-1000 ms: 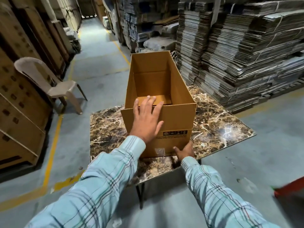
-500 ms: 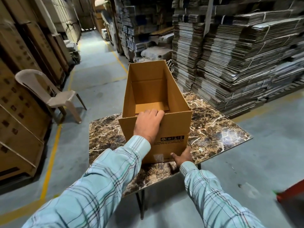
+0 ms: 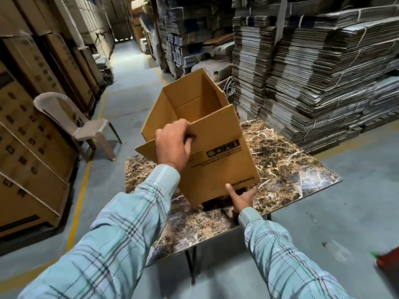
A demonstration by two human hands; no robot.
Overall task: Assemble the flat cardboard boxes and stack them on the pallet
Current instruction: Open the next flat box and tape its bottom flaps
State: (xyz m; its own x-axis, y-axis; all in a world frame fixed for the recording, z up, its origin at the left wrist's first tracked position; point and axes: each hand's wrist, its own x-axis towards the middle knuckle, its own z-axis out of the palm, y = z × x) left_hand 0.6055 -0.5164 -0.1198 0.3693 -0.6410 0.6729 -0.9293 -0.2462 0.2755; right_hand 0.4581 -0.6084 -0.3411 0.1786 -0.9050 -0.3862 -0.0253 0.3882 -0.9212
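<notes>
An assembled brown cardboard box (image 3: 218,156), open at the top, is lifted off the marble-patterned table (image 3: 287,169) and tilted to the left. My left hand (image 3: 172,145) grips the near top edge of the box, fingers curled over the rim. My right hand (image 3: 241,197) holds the box at its lower near corner, thumb on the front face and fingers underneath. The inside of the box looks empty.
Tall stacks of flat bundled cardboard (image 3: 319,72) fill the right and back. Brown cartons (image 3: 32,147) line the left wall. A beige plastic chair (image 3: 84,124) stands left of the table. A grey floor aisle (image 3: 129,67) with yellow lines runs ahead. Something red (image 3: 388,260) is at the lower right edge.
My left hand went from lying flat on the box's near edge to gripping it. Both hands have raised the box off the table and tipped it left.
</notes>
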